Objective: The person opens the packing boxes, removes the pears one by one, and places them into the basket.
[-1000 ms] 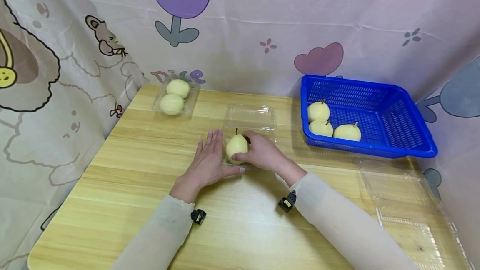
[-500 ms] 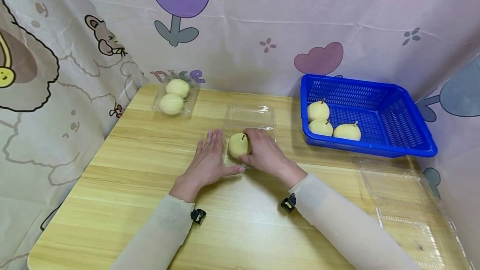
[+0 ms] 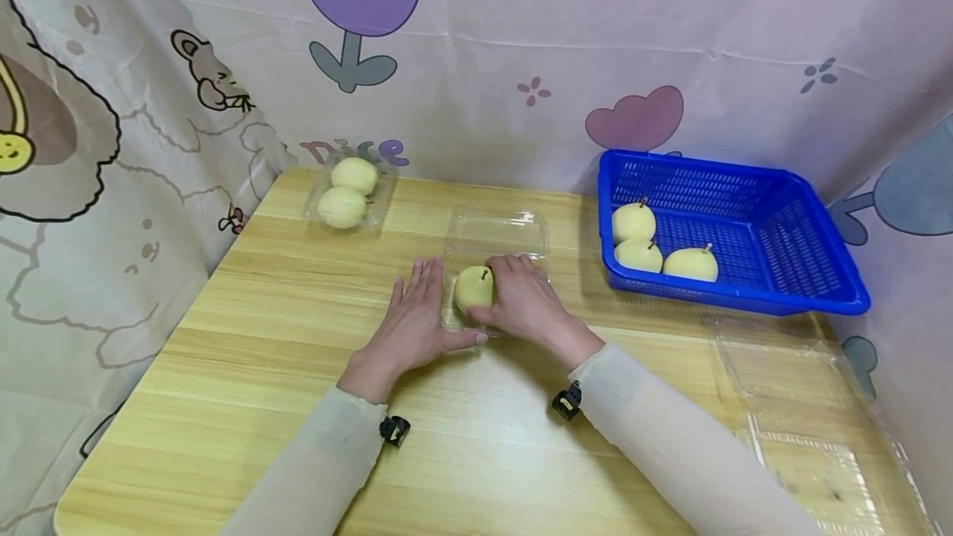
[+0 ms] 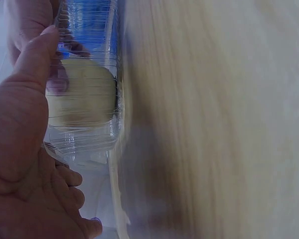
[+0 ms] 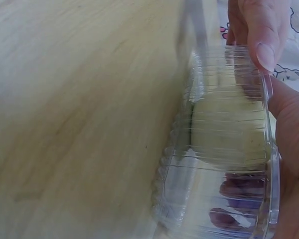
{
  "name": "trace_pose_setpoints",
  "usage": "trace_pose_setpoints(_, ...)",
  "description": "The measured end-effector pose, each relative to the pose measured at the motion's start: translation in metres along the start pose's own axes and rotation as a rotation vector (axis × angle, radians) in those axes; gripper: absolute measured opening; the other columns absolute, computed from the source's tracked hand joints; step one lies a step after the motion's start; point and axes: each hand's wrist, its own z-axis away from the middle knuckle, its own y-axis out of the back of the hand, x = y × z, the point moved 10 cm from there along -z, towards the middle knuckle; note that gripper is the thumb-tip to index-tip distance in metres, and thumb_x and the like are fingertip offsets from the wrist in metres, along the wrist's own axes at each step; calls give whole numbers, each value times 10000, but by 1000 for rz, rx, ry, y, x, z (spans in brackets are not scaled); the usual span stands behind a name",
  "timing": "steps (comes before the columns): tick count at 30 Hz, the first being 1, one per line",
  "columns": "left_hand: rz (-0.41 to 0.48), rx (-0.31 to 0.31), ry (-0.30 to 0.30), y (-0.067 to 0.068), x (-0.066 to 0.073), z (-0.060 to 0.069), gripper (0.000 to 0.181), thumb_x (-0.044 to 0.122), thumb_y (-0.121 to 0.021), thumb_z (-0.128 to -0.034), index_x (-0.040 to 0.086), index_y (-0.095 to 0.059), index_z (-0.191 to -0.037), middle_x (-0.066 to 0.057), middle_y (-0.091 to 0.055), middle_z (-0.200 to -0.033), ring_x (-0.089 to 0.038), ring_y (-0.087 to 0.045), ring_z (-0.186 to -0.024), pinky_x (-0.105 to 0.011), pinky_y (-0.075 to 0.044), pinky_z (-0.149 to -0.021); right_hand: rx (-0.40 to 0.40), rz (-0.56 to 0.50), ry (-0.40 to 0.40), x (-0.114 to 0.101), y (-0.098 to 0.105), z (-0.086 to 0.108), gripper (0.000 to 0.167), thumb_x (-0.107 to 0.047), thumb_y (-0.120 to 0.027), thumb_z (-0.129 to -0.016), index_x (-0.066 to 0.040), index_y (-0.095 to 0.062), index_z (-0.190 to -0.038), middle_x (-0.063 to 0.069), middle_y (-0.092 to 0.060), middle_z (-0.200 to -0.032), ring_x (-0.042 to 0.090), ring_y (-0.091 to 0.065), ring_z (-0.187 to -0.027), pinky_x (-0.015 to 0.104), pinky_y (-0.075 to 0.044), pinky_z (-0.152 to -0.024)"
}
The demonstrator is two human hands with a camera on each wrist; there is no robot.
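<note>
A pale yellow pear (image 3: pixel 473 289) sits inside a clear plastic clamshell box (image 3: pixel 497 232) whose lid lies folded back. Gripping the pear from its right side is my right hand (image 3: pixel 530 304), thumb in front and fingers behind. My left hand (image 3: pixel 413 321) lies along the box's left side with straight fingers, its thumb reaching along the front rim. Through the ribbed clear wall, the left wrist view shows the pear (image 4: pixel 84 92) blurred. In the right wrist view, fingertips (image 5: pixel 241 187) show through the plastic beside the pear.
A blue basket (image 3: pixel 733 300) at the back right holds 3 pears (image 3: pixel 690 264). At the back left, another clear box (image 3: pixel 383 201) holds two pears (image 3: pixel 342 207). Empty clear boxes (image 3: pixel 811 445) lie along the right table edge. A printed curtain (image 3: pixel 476 64) hangs behind the wooden table.
The pear has turned and shifted slightly right in the box, its stem now tipping towards the right hand. The right hand moved with it. My left hand has stayed in place.
</note>
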Motion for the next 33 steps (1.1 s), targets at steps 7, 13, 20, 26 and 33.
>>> trace_pose_setpoints(7,8,3,1,0,0,0,1376,767,-735,-825,-34,1,-1668,-233,-3,-1759,-380,30,-1642,-612,10,-1317,22,26,2,0,-2,0,851,-567,-855,-805,6,-587,-1374,158,-664,-1244,319,-611,-1143,522,-520,-1052)
trace_pose_setpoints(13,13,4,4,-1,0,-1,1380,767,-738,-822,-29,6,-1670,-236,-3,-1758,-374,35,-1641,-607,14,-1318,40,25,4,0,-2,0,832,-561,-851,-804,9,-591,-1351,152,-663,-1213,309,-611,-1114,497,-529,-1032)
trace_pose_setpoints(20,15,-5,16,-2,-1,-2,1385,779,-732,-817,-23,5,-1673,-233,3,-1758,-350,61,-1638,-601,22,-1320,60,41,15,-1,1,0,809,-568,-835,-810,10,-594,-1322,154,-665,-1186,315,-614,-1099,498,-522,-1019)
trace_pose_setpoints(26,17,-9,18,-2,-1,-2,1395,795,-724,-810,-18,10,-1675,-229,11,-1758,-344,63,-1637,-600,20,-1320,75,69,33,-3,7,1,786,-571,-818,-822,16,-603,-1298,147,-669,-1164,304,-603,-1066,479,-530,-982)
trace_pose_setpoints(33,15,-9,19,-2,-2,-2,1407,810,-720,-799,-13,10,-1676,-219,12,-1761,-330,71,-1636,-606,11,-1319,90,97,45,-5,18,3,805,-583,-829,-813,20,-600,-1294,144,-663,-1145,296,-587,-1037,453,-538,-936)
